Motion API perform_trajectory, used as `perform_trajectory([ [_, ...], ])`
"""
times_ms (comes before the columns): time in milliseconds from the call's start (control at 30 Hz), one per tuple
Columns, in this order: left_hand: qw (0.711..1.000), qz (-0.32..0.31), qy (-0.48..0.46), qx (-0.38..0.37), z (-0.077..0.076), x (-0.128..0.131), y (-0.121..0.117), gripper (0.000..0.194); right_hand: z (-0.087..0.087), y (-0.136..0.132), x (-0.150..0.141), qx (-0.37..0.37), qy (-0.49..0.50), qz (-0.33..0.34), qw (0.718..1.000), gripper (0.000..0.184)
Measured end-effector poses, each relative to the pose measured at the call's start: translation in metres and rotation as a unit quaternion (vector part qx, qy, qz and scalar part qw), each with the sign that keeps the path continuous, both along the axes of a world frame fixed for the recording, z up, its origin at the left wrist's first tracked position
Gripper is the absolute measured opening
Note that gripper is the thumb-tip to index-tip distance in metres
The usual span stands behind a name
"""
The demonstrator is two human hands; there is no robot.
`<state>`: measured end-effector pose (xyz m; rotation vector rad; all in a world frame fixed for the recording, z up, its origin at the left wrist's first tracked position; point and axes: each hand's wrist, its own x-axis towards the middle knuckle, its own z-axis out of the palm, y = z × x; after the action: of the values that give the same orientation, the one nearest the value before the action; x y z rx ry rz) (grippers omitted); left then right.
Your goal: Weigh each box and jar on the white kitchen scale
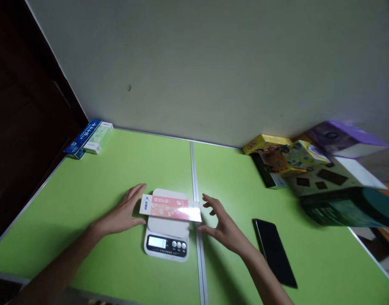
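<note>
A pink and white toothpaste-style box [169, 208] lies crosswise on the platform of a white digital kitchen scale [169, 228]. Its ends stick out past both sides of the platform. My left hand [126, 212] is at the box's left end, thumb and fingers apart. On the other side my right hand [220, 222] curves around the right end with a gap between thumb and fingers. Neither hand grips the box. The scale's display is lit, but its reading is too small to make out.
A black phone [275, 253] lies to the right. Several cartons, including a yellow box [267, 142] and a purple box [343, 137], are piled at the back right. A blue box [84, 139] and a green-white box [99, 136] lie at the back left. A metal seam [196, 190] splits the green table.
</note>
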<state>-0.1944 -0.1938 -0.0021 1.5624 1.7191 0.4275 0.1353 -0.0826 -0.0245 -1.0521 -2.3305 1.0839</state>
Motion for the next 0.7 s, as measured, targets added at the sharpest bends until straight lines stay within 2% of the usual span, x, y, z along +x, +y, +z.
perform_trajectory([
  [100,0.999,0.015,0.043,0.007,0.018,-0.008,-0.006,0.093,0.01,-0.002,0.02,0.013,0.004,-0.015,1.0,0.063],
  [233,0.996,0.002,0.081,0.034,0.024,-0.017,-0.012,0.085,0.016,-0.008,0.035,0.001,0.01,-0.019,1.0,0.051],
  [433,0.994,-0.028,0.1,0.022,0.027,-0.007,-0.006,0.081,0.007,-0.014,0.018,-0.027,0.035,-0.004,0.999,0.057],
  [600,0.993,-0.046,0.099,0.043,0.029,-0.002,-0.002,0.078,0.012,-0.006,0.005,-0.04,0.047,0.008,0.998,0.062],
  [700,0.994,-0.046,0.092,0.039,0.025,-0.002,-0.001,0.078,0.013,-0.002,0.001,-0.074,0.041,0.017,0.996,0.067],
])
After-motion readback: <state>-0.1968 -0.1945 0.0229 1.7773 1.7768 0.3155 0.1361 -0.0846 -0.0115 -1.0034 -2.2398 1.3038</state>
